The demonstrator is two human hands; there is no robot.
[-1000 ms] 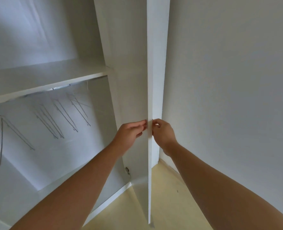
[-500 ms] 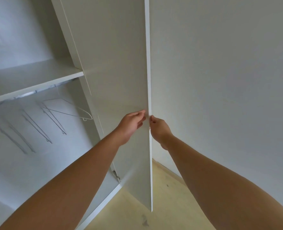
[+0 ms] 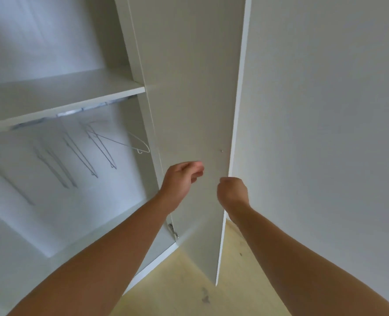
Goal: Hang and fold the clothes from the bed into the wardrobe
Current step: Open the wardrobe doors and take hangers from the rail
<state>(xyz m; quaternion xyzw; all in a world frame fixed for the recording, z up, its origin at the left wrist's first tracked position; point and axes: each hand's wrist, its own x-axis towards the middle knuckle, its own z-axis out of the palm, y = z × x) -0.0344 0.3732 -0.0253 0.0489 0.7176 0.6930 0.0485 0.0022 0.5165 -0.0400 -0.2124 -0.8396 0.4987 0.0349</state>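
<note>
The white wardrobe [image 3: 63,94] stands open, with no clothes in view. Its door [image 3: 195,87] is swung out toward me, edge on. My right hand [image 3: 232,192] is at the door's free edge at about mid height, fingers curled round it from the outer side. My left hand [image 3: 182,175] hovers in front of the door's inner face, fingers loosely curled and holding nothing. Several bare wire hangers [image 3: 91,153] hang on the rail [image 3: 70,112] under the shelf, and one white hanger [image 3: 140,144] is nearest the door.
A plain white wall [image 3: 325,133] fills the right side, close behind the door. Pale wooden floor [image 3: 189,281] shows below the door. A metal hinge [image 3: 173,231] sits at the door's lower inner corner. The wardrobe's bottom board [image 3: 52,247] lies at lower left.
The door has swung further out. My left hand has let go of its edge and moved left. My right hand stays at the edge.
</note>
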